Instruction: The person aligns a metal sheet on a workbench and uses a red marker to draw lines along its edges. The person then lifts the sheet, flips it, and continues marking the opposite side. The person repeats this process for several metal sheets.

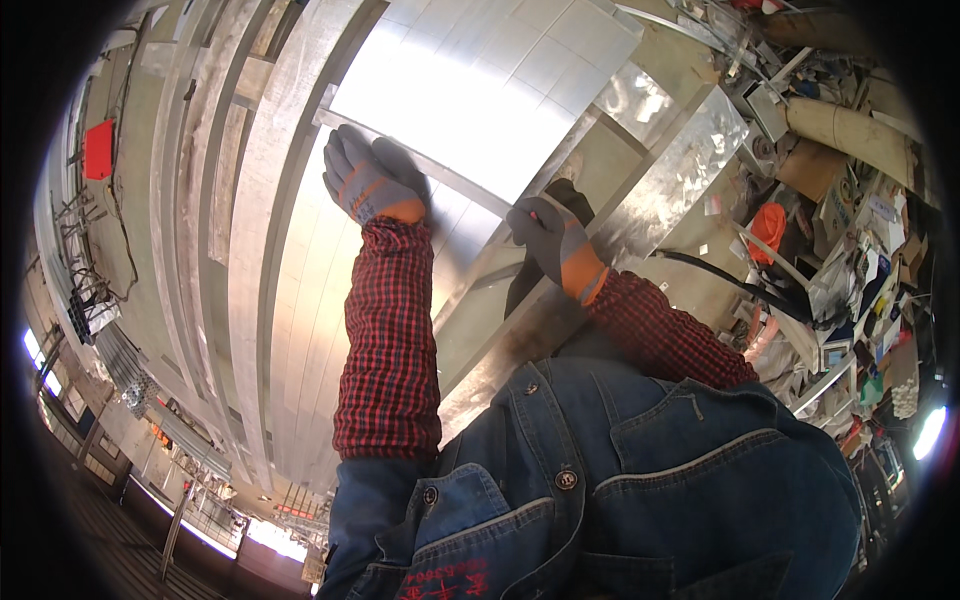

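A narrow metal strip lies slantwise across bright silvery metal panels. My left hand, in a grey glove with an orange cuff, rests at the strip's left part. Its fingers are stretched out and its thumb stands apart. At the strip's right end is my right hand, gloved alike, with the fingers curled closed. A small reddish spot shows by those fingers; what they grip is too small to make out. Dark shadows fall on the metal beside both hands.
Long metal beams run along the left. A wide shiny bar crosses on the right. Beyond it lies a heap of scrap and boxes, with an orange bag and a black hose. A red panel is at far left.
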Motion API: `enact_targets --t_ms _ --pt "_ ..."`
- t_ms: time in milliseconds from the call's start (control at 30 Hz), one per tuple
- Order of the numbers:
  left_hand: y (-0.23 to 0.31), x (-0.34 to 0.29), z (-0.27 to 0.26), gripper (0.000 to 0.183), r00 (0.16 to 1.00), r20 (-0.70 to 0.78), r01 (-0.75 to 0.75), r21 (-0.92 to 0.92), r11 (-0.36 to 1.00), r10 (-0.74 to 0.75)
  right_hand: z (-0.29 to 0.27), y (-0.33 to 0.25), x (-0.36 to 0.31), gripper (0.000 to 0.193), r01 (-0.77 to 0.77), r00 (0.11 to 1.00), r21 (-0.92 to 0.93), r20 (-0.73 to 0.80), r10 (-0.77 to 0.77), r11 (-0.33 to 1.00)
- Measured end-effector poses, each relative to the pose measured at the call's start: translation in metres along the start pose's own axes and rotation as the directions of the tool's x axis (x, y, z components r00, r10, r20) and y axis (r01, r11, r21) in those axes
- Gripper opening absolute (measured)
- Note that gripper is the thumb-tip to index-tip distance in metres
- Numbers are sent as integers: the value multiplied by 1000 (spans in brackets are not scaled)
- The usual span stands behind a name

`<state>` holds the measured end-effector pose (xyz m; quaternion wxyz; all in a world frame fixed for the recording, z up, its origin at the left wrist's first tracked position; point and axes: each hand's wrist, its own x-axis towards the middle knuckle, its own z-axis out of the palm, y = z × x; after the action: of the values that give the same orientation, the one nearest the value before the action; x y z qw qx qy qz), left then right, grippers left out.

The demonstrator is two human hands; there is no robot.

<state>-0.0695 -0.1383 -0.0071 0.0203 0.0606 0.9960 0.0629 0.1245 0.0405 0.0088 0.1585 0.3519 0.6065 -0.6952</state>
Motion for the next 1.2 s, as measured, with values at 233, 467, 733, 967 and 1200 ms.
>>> enact_targets --t_ms 233,467,733,967,1200 --pt "-2 0 1 106 1000 25 -2 34 999 1 -2 3 3 26 -7 1000 -65 5 7 998" --pt "-3 -1 3 110 999 41 7 30 1000 -9 -1 5 4 24 5 1000 -36 4 -5 999" --pt "-5 0 4 115 998 55 8 36 999 -10 -3 2 5 24 -33 999 -56 6 33 998" --pt "1 -1 2 104 1000 -7 -28 51 998 28 -5 0 3 23 10 1000 -75 9 -10 997" --pt "9 -2 -6 69 991 -126 -53 -27 998 49 -8 7 10 30 43 996 -107 76 -34 993"
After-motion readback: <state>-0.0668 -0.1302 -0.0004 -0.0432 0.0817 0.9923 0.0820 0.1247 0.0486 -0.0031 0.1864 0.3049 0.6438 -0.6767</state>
